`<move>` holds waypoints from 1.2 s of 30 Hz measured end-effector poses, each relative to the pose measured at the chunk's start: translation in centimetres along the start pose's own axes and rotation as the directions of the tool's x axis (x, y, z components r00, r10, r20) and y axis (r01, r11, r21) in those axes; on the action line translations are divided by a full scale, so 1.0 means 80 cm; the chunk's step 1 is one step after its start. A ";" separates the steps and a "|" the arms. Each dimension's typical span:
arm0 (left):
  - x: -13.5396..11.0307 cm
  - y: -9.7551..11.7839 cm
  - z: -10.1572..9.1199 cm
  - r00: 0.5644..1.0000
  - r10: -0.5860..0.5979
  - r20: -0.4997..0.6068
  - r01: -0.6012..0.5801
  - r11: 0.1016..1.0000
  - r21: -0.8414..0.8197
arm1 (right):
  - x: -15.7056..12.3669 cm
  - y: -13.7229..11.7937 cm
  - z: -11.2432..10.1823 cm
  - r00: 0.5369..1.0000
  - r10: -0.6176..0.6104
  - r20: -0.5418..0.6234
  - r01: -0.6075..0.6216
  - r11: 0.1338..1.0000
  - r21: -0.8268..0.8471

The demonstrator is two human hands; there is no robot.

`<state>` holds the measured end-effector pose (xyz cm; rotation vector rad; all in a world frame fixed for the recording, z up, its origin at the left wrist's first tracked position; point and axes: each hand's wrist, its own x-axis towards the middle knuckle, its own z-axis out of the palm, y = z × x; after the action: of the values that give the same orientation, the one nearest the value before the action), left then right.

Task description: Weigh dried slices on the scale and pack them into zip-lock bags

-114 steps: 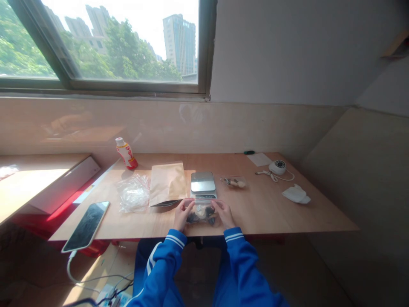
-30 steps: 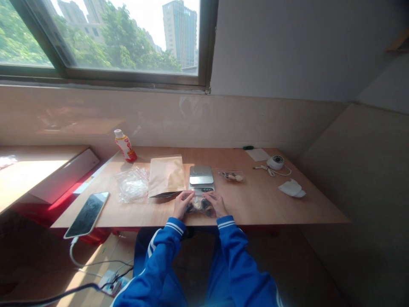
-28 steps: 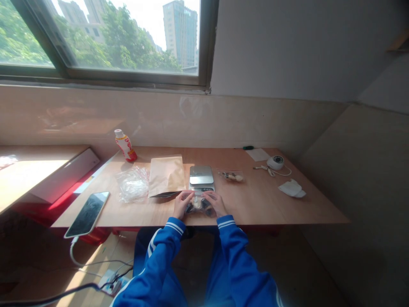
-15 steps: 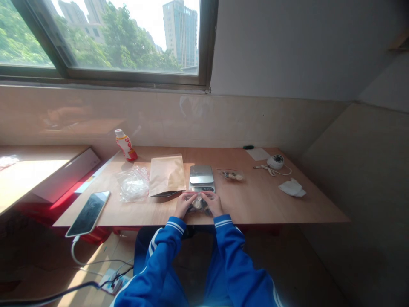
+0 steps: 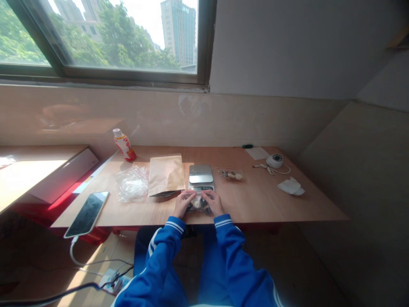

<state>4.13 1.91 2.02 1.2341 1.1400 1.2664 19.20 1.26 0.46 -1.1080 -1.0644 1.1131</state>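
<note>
Between my two hands is a clear zip bag (image 5: 198,203) with dark and pale pieces inside, close to the table's front edge. My left hand (image 5: 182,204) pinches the left part of its top edge. On the right part, my right hand (image 5: 214,202) pinches the same edge, thumb and fingers closed. Just beyond the bag stands a kitchen scale (image 5: 201,175) with a bare metal plate; its front panel is partly covered by my fingers. A second filled clear bag (image 5: 230,174) lies to the right of the scale.
Left of the scale lies a brown paper pouch (image 5: 166,174), then a heap of clear plastic bags (image 5: 131,184). A drink bottle (image 5: 124,146) stands behind them. A cabled phone (image 5: 87,214) overhangs the left edge. At right are a white round device (image 5: 275,160) and crumpled tissue (image 5: 291,186).
Both hands stay on the bag's top edge, with the fingers a little shifted along it. The whole view has moved slightly; the other things lie as before.
</note>
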 end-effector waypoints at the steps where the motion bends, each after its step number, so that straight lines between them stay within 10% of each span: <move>1: 0.000 0.000 0.000 1.000 -0.008 -0.002 0.008 1.000 -0.006 | 0.000 0.000 -0.001 1.000 0.004 -0.006 -0.004 1.000 0.005; 21: 0.000 -0.007 0.001 0.997 -0.025 -0.074 0.021 0.998 -0.056 | -0.001 0.001 0.008 0.998 0.007 -0.060 -0.008 1.000 -0.017; 36: -0.002 -0.005 0.001 0.981 -0.159 -0.115 0.114 0.940 -0.322 | -0.008 0.000 -0.003 0.965 0.201 -0.171 -0.143 0.944 0.299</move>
<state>4.23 1.81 1.59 0.8266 1.0534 1.3829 19.36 0.57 0.37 -1.0693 -0.6354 1.2224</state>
